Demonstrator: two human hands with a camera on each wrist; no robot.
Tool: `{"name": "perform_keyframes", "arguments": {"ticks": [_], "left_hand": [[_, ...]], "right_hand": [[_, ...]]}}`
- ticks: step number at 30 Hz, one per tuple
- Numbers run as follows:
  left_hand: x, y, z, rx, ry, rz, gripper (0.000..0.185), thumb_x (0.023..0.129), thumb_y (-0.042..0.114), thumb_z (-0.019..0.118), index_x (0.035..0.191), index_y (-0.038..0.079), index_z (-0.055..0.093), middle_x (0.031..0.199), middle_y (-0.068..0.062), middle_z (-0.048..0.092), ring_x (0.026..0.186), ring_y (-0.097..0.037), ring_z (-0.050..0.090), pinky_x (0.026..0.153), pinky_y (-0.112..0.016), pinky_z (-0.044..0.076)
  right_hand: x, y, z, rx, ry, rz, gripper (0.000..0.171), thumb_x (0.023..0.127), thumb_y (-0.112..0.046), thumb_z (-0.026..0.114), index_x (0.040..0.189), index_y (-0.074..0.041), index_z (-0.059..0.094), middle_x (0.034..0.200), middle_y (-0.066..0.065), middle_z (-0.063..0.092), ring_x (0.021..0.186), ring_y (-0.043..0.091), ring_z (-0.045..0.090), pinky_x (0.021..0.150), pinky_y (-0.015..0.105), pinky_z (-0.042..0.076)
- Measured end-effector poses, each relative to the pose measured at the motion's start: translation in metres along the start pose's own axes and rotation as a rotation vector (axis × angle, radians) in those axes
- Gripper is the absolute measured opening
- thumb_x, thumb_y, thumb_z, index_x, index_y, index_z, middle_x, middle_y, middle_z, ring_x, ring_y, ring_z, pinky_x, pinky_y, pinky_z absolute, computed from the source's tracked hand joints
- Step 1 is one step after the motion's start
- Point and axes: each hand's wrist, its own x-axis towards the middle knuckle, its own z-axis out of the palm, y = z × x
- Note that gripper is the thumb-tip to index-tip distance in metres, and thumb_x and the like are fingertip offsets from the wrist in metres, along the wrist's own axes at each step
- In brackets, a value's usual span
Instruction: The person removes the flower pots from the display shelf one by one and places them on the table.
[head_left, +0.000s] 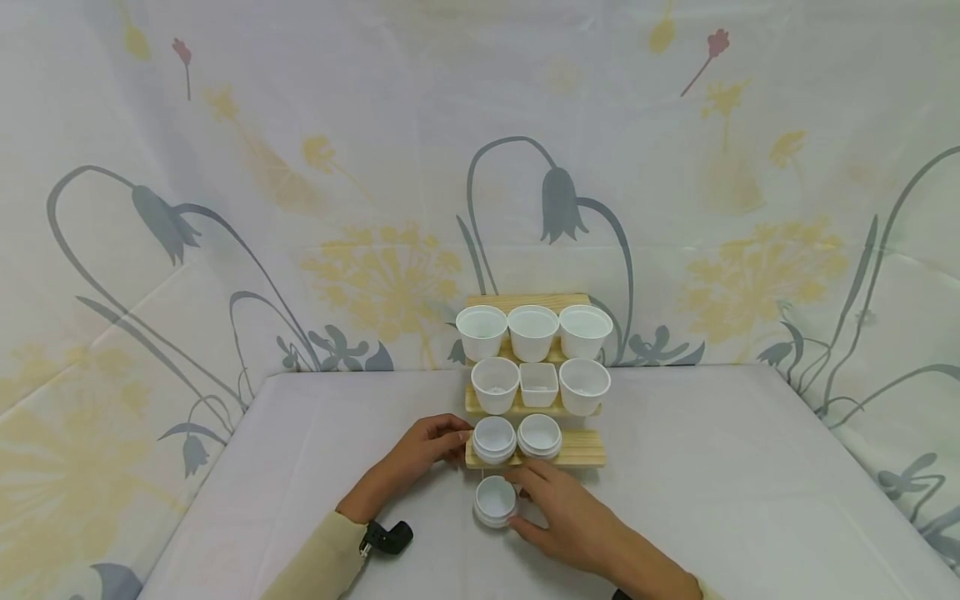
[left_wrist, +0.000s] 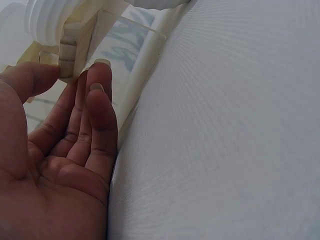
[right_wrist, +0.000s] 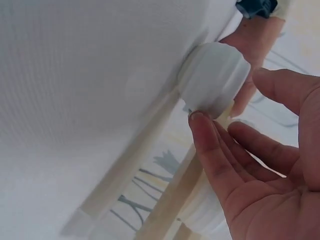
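Observation:
A small white round pot [head_left: 495,502] stands in front of the wooden tiered stand [head_left: 581,448] in the head view. My right hand [head_left: 562,512] holds it at its right side, thumb at the front and fingers behind. The right wrist view has the ribbed pot [right_wrist: 215,77] between thumb and fingertips. At the stand's left end is my left hand [head_left: 427,450]. Its thumb and fingers pinch the end of the lowest wooden step [left_wrist: 75,50], as the left wrist view shows. Two similar pots, a left one [head_left: 494,440] and a right one [head_left: 539,437], sit on that step.
White cups fill the upper tiers: round ones [head_left: 482,332] along the top, and a square cup [head_left: 538,385] between two round ones on the middle tier. A pale cloth covers the table [head_left: 690,483]. Behind the stand hangs a flower-patterned sheet [head_left: 420,183].

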Motion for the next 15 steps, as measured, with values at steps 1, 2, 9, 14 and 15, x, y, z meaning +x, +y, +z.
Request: {"name": "perform_keyframes", "arguments": {"ticks": [1,2,9,14,15], "left_hand": [[0.000,0.000,0.000,-0.003,-0.002,0.003,0.030,0.109,0.016,0.058,0.126,-0.007,0.067,0.101,-0.005,0.072,0.090,-0.018,0.067,0.079,-0.030,0.058],[-0.001,0.000,0.000,-0.004,-0.003,0.003,0.030,0.109,0.016,0.058,0.126,-0.007,0.067,0.101,-0.005,0.071,0.090,-0.018,0.067,0.079,-0.030,0.058],[0.001,-0.001,-0.001,0.005,0.002,-0.003,0.029,0.109,0.015,0.058,0.127,-0.007,0.067,0.102,-0.005,0.072,0.090,-0.018,0.067,0.079,-0.030,0.058],[0.000,-0.001,-0.001,0.009,0.004,-0.005,0.029,0.110,0.016,0.058,0.126,-0.006,0.067,0.101,-0.005,0.072,0.090,-0.018,0.067,0.079,-0.030,0.058],[0.000,-0.001,0.000,0.011,0.005,-0.006,0.029,0.110,0.017,0.058,0.126,-0.006,0.067,0.101,-0.004,0.072,0.090,-0.018,0.067,0.079,-0.030,0.058]], "right_hand": [[0.000,-0.001,-0.001,0.007,0.003,-0.004,0.045,0.092,-0.015,0.085,0.131,-0.005,0.064,0.124,0.003,0.065,0.099,0.010,0.065,0.086,0.025,0.057],[0.000,-0.002,-0.003,0.013,0.007,-0.009,0.045,0.092,-0.015,0.085,0.131,-0.006,0.064,0.124,0.003,0.065,0.099,0.011,0.065,0.086,0.025,0.057],[0.000,-0.006,-0.011,0.020,0.046,-0.022,0.044,0.092,-0.014,0.085,0.130,-0.009,0.065,0.121,0.002,0.064,0.096,0.012,0.066,0.084,0.024,0.057],[0.000,-0.008,-0.017,0.006,0.081,-0.015,0.041,0.090,-0.015,0.087,0.124,-0.011,0.065,0.116,-0.001,0.064,0.093,0.013,0.064,0.082,0.024,0.056],[0.000,-0.008,-0.018,0.006,0.085,-0.014,0.040,0.090,-0.015,0.087,0.123,-0.011,0.065,0.115,-0.001,0.064,0.093,0.013,0.064,0.081,0.024,0.056]]}}
